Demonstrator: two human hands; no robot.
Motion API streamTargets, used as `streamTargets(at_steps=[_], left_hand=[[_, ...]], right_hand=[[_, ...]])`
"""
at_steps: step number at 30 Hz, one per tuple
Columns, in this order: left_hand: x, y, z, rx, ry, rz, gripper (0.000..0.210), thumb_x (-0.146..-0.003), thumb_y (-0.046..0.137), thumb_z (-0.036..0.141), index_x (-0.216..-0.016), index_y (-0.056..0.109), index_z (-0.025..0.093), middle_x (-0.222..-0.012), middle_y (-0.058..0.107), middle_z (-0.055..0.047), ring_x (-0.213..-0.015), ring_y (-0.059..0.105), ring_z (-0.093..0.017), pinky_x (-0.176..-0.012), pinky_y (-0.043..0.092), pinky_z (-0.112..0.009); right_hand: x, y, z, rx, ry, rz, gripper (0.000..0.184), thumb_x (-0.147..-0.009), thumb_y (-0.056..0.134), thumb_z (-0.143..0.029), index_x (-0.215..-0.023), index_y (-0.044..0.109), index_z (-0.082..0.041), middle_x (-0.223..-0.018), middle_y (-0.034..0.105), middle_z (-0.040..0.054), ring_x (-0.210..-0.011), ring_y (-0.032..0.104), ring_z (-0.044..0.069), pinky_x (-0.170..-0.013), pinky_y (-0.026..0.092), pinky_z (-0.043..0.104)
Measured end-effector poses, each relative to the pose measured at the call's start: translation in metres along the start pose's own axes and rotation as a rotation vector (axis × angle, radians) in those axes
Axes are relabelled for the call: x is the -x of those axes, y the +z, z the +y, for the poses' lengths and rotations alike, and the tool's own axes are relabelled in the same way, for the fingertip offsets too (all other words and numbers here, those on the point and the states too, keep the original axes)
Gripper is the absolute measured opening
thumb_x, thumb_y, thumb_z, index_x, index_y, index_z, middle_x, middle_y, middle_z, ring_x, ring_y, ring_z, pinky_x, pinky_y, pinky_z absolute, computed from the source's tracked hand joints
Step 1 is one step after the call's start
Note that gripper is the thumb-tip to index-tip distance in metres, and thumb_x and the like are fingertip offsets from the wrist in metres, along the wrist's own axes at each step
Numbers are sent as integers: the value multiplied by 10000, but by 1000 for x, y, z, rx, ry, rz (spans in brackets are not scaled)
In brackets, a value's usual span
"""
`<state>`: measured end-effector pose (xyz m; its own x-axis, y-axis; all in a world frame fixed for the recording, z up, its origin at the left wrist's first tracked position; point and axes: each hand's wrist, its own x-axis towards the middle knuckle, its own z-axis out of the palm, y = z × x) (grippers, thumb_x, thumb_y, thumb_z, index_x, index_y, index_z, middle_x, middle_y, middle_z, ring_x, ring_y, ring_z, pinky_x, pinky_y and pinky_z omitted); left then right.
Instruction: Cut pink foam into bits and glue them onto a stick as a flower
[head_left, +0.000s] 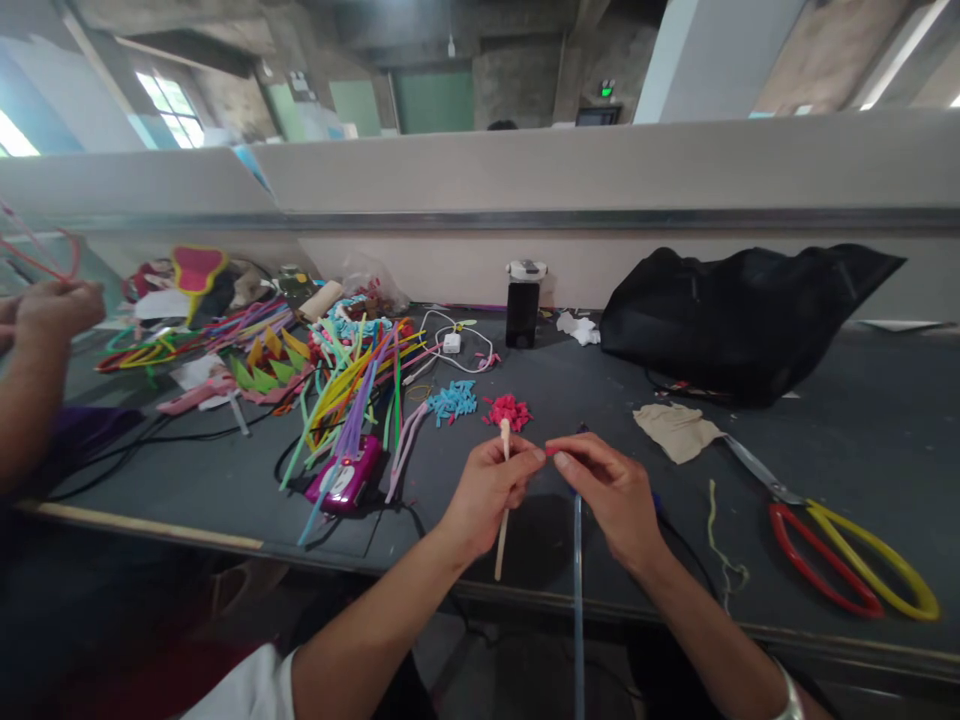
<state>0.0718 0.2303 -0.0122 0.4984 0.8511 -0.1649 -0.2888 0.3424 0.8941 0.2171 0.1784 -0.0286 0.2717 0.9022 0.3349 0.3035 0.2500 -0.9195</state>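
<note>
Red piece point(553, 451) in right hand point(611, 490); perhaps red bits point(377, 291) in clear bag point(365, 268).

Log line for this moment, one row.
left hand: holds thin stick | right hand: pinches small red piece | beyond hands: red pile, blue pile | right side: scissors

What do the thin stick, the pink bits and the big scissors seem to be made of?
The stick: probably wood, matte, from its pale tan colour. The pink bits: matte, perhaps fabric or foam, but too small to tell. The scissors: metal blades, judging by their grey sheen; handles likely plastic, given their smooth, bright red and yellow.
</note>
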Motion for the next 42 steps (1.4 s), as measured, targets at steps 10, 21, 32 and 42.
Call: streamTargets(at_steps=[10,21,32,42], left_hand=[[3,3,2,-271,16,-22,210,-731,675,326,-695,545,165,-510,345,88,-449,262,-50,-429,176,-211],[4,5,1,-265,54,-53,250,-857,538,396,-739,473,186,-576,315,77,-500,244,-69,-469,184,-206],[3,2,-3,-524,291,-5,223,-839,605,354,-785,645,141,-625,446,40,-579,347,-90,-534,261,-227],[6,3,-2,-584,343,-26,198,-839,603,319,-791,670,139,-658,524,15,-618,418,-107,-572,314,-231]], right_hand=[[-2,-12,0,-24,148,94,189,-785,662,-375,-762,675,-188,-674,620,-15,-600,520,110,-586,424,227],[1,-19,-2,-81,116,112,124,-786,689,-327,-777,663,-205,-725,605,-21,-655,522,106,-621,422,228],[4,-22,-12,82,-22,87,120,-838,648,-313,-769,669,-217,-742,613,-18,-679,534,117,-633,407,247],[5,-22,-13,140,-52,62,119,-852,633,-305,-781,676,-221,-760,637,-19,-720,575,127,-679,420,258]])
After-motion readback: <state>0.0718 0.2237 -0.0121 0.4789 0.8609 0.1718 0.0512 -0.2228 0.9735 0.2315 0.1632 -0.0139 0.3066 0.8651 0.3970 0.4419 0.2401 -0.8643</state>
